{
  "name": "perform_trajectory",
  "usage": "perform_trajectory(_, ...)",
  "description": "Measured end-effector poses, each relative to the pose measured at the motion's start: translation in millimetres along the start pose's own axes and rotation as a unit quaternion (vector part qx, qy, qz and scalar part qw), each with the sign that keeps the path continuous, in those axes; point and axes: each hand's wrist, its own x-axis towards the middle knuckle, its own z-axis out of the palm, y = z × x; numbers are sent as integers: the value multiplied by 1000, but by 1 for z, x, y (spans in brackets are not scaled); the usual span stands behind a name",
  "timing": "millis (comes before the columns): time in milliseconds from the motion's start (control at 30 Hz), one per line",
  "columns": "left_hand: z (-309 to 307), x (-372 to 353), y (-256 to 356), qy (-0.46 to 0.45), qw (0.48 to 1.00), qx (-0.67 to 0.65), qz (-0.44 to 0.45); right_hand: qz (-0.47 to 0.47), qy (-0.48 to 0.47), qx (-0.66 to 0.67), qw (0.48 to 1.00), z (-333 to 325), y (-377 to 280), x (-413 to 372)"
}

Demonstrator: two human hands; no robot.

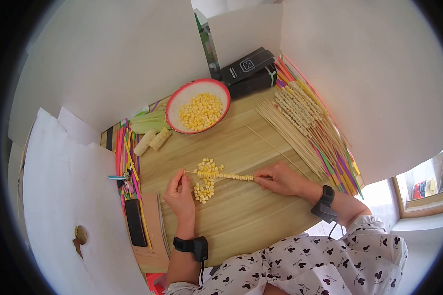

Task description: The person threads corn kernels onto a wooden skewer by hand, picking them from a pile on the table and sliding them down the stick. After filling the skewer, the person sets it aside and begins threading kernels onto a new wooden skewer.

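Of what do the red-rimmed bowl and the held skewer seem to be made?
The red-rimmed bowl: perhaps enamelled metal, though plastic is possible; smooth white inside, bright edge. The held skewer: probably bamboo or wood, unpainted; its bare end looks pale tan.

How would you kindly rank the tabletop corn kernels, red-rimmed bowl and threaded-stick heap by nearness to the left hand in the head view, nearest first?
1. Tabletop corn kernels: just right of the left hand.
2. Red-rimmed bowl: beyond, toward the back.
3. Threaded-stick heap: far right, also toward the back.
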Motion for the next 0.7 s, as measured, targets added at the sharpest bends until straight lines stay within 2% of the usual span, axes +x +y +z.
perform_trajectory(233, 4, -5, -2, -27, 999, -7, -21, -10, 5, 7, 1000, 3, 0, 0)
perform_trajectory(533, 8, -14, 15, -67, 993, 98, 1, 13, -3, 7, 1000, 9, 5, 4)
perform_trajectory(600, 11, -12, 13, -65, 996, 42, 35, 27, -9, 23, 999, 10, 3, 5)
perform_trajectory(700, 12, -11, 10, -62, 998, 3, 23, 42, -6, 31, 999, 9, -1, 5)
